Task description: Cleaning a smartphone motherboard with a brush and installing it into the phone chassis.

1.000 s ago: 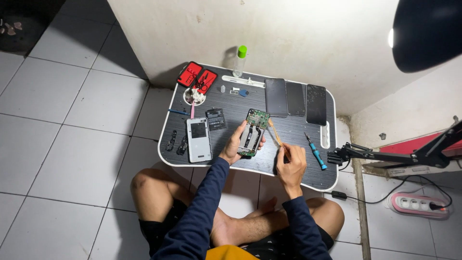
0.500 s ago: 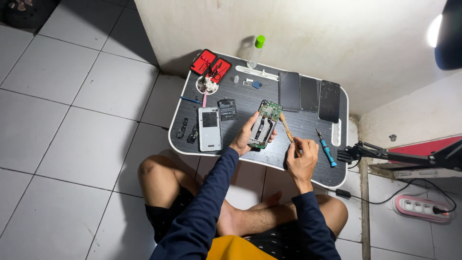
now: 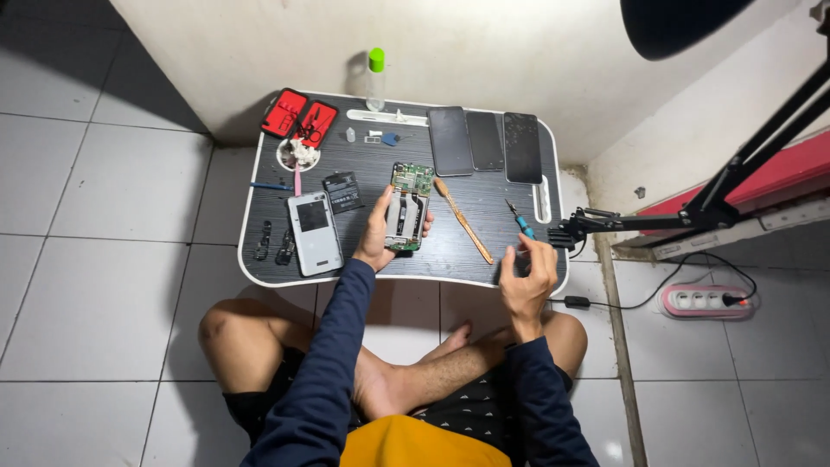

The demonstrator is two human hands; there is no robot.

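Where the right hand (image 3: pixel 527 277) curls at the near right edge of the desk (image 3: pixel 484 259), its fingers are folded inward and whether the grip encloses anything cannot be determined. One opened phone (image 3: pixel 406 207), circuit board exposed, rests near the desk's middle in the left hand (image 3: pixel 380 233), whose grip wraps its left side with fingertips showing on the right edge. Just right of the phone lies one tan pry tool (image 3: pixel 463 220), untouched; one blue-handled screwdriver (image 3: pixel 519 220) lies beyond it. Three dark glass panels (image 3: pixel 484 143) sit in a row at the far edge. One grey back cover (image 3: pixel 313 232) and one black battery (image 3: pixel 343 192) lie left of the phone. Small parts near the red case (image 3: pixel 301 117) are too small to identify. A lamp shade is cut off at top right.
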